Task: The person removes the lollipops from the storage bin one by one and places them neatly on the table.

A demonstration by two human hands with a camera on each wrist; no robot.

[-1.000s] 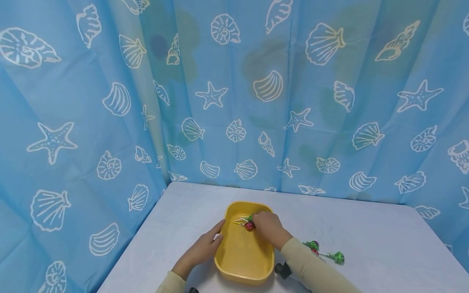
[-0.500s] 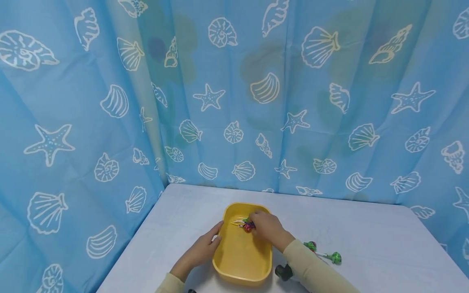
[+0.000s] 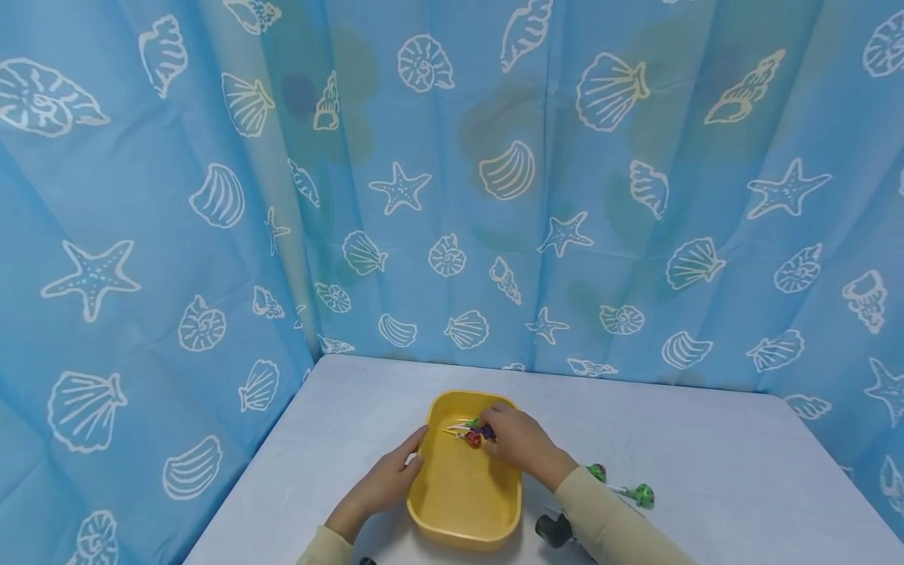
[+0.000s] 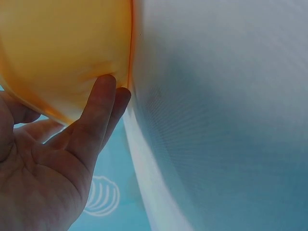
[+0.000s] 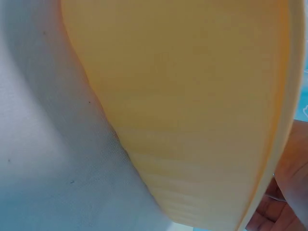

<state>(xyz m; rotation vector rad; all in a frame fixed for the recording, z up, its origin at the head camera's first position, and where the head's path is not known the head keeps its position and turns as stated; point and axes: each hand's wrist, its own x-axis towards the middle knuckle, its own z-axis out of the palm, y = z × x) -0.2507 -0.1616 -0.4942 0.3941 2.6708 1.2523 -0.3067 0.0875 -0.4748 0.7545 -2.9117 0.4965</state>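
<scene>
A yellow plastic tray (image 3: pixel 462 510) stands on the table. My left hand (image 3: pixel 381 482) rests against its left side; in the left wrist view, nearly straight fingers (image 4: pixel 98 103) touch the outer wall. My right hand (image 3: pixel 523 439) reaches over the right rim into the far half of the tray. Its thumb and index finger pinch a purple-wrapped lollipop (image 3: pixel 487 431), partly hidden by the hand. Beside it lie a red-wrapped lollipop (image 3: pixel 473 439) and a green-wrapped one (image 3: pixel 472 423), sticks pointing left. In the right wrist view the tray wall (image 5: pixel 183 106) covers most of that hand.
Right of the tray, a green lollipop (image 3: pixel 641 495) and another green one (image 3: pixel 597 472) lie on the white tablecloth (image 3: pixel 706 455), partly behind the right sleeve. A dark object (image 3: pixel 554 530) sits by that forearm. A blue shell-patterned curtain (image 3: pixel 452 196) encloses the back and left.
The right hand has shifted slightly within the tray, and the purple lollipop shows more between its fingers. The left hand stays against the tray. The head view has turned slightly.
</scene>
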